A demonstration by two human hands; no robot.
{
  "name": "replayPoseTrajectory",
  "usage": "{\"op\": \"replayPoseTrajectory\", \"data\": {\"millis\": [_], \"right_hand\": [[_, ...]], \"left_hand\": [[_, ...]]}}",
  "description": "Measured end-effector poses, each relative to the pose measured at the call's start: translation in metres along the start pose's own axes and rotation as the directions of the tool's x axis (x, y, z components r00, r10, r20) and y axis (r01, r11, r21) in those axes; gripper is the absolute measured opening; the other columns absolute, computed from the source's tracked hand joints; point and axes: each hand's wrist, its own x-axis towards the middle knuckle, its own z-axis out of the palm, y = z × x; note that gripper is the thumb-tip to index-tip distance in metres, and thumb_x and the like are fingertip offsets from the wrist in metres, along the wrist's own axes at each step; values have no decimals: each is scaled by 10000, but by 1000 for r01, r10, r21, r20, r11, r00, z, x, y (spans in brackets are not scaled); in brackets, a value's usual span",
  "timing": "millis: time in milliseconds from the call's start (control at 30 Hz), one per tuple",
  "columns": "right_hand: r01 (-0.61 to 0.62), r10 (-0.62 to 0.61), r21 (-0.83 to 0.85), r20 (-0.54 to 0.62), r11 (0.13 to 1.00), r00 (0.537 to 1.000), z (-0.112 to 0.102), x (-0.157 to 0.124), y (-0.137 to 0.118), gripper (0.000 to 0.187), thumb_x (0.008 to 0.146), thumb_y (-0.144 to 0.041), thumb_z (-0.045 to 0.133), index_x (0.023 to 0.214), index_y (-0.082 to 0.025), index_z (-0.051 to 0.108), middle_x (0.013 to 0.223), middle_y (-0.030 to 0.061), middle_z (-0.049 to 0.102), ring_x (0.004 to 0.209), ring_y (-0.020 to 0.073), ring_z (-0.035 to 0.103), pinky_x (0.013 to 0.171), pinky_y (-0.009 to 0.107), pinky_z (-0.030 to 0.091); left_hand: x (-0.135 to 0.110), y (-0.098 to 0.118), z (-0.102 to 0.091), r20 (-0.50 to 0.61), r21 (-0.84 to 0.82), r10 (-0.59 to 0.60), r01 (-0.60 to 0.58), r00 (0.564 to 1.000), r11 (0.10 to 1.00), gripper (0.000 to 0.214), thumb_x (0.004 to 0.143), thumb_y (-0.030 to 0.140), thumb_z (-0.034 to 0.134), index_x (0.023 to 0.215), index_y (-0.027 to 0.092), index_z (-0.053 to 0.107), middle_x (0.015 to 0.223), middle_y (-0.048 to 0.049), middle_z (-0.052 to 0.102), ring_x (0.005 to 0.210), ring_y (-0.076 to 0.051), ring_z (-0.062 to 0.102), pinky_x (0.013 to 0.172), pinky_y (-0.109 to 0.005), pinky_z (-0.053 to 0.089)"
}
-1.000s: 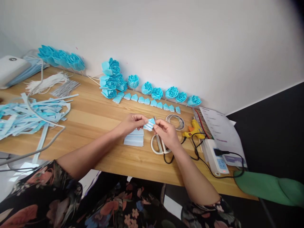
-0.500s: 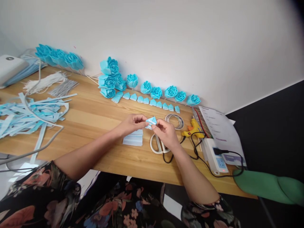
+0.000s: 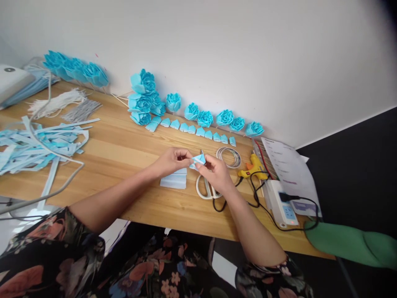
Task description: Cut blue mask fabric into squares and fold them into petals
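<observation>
Between my two hands is a small folded piece of blue-and-white fabric [image 3: 198, 159], held above the middle of the table. My left hand [image 3: 173, 161] pinches its left side, and my right hand [image 3: 215, 170] grips the right side with thumb and fingers. Under the left hand lies a stack of flat, pale blue fabric pieces [image 3: 173, 179]. Scissors with white handles [image 3: 202, 191] rest beneath my right hand, which hides part of them. Behind the hands runs a row of folded blue petals [image 3: 192, 129]; a roll of tape [image 3: 228, 157] sits just right of them.
Blue fabric roses [image 3: 143, 99] stand along the wall. A yellow glue gun [image 3: 254, 167], a white power strip [image 3: 281, 203] and paper sheets [image 3: 288, 165] are at the right. Cut blue strips [image 3: 40, 145], white cords [image 3: 58, 101] and a trailing cable [image 3: 70, 180] occupy the left.
The folded piece has tilted and changed shape slightly between my fingers, its peak now leaning right. Both hands stay in nearly the same place. The view has shifted a little.
</observation>
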Motion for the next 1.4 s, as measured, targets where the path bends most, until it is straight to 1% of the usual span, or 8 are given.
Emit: {"op": "replayPoseTrajectory", "data": {"millis": [133,300,400,533,700,1000,1233,1400], "right_hand": [[-17,17,10,0,1000,1000,2,1,3,179,798,-316,560,679,-191,514,598,-29,493,558,119,444,528,239,337],[-38,30,107,72,994,997,-6,1,2,177,820,-335,545,713,-195,530,626,-27,516,584,127,494,549,239,373],[-40,35,146,37,988,999,-9,1,1,198,829,-363,555,724,-196,537,638,-24,526,590,128,503,556,241,380],[-42,43,81,-8,996,999,-5,0,4,207,824,-343,561,684,-199,511,593,-34,489,539,112,444,510,233,334],[12,-11,9,-15,1000,1000,-1,0,0,193,803,-313,563,664,-196,499,597,-37,451,541,103,398,516,233,314],[-21,20,21,57,1000,998,-4,0,-1,190,825,-342,540,708,-192,539,620,-27,487,558,111,434,514,229,330],[-35,35,-13,36,999,999,-1,1,2,162,786,-300,556,670,-193,519,588,-35,478,533,103,416,501,225,319],[-66,53,150,93,987,994,-5,1,3,123,793,-302,541,751,-191,574,614,-27,538,567,118,489,537,228,377]], "left_hand": [[0,-1,0,40,0,6,-6,999,1000,262,714,374,667,707,116,620,632,13,544,595,-90,450,573,-223,341],[0,1,-2,-9,10,12,-12,1000,1000,235,733,357,640,707,125,618,597,27,510,563,-82,409,524,-212,302],[0,1,-1,-4,29,11,-11,1000,1000,238,749,359,620,716,124,618,612,20,519,576,-87,421,527,-213,311],[-1,1,1,31,48,32,-34,999,998,266,806,386,557,783,133,636,668,6,555,633,-106,478,575,-221,367],[0,-2,1,10,65,56,-57,998,996,212,771,340,615,755,129,616,697,-6,591,656,-114,513,613,-230,399],[-1,-3,1,-19,119,58,-55,998,991,155,736,274,605,696,125,620,642,3,573,602,-99,485,571,-219,371],[-2,-4,4,9,144,50,-51,999,988,138,731,260,600,692,129,621,637,2,575,596,-99,484,563,-217,372],[0,-4,1,-16,82,37,-36,999,996,171,730,289,618,671,128,601,627,6,560,588,-96,477,561,-222,362]]}}
